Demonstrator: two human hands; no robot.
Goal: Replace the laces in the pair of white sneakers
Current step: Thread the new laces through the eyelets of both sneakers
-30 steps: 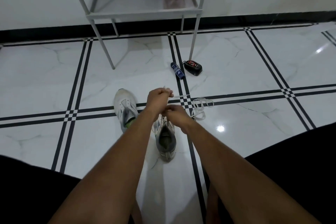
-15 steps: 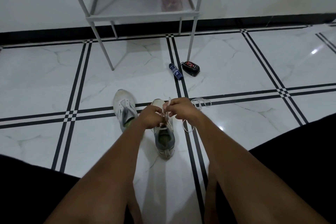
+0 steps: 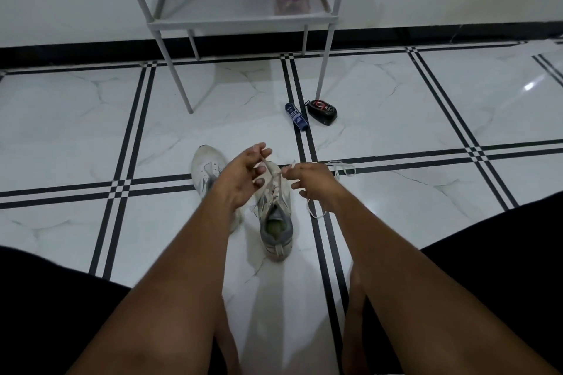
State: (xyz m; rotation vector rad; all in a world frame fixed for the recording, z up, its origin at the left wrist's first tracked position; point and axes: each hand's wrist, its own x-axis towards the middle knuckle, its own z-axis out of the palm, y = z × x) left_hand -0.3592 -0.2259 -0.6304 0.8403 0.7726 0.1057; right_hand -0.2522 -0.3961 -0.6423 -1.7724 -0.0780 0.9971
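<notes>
Sneaker [image 3: 275,216] on the tiled floor [image 3: 396,137], toe pointing away, heel nearest, mid-lacing.
Left hand [image 3: 240,179] pinching one white lace [image 3: 272,169] end above the toe, other fingers loosely spread; right hand [image 3: 310,181] pinching the other end, curled tight. Second sneaker [image 3: 207,169] just left, lying parallel.

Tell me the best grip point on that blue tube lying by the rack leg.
Grip the blue tube across its middle, coming from above with fingers on its two long sides. It lies flat on the floor, long and narrow; the black and red item sits close on its right, so a low sideways approach looks cramped.
</notes>
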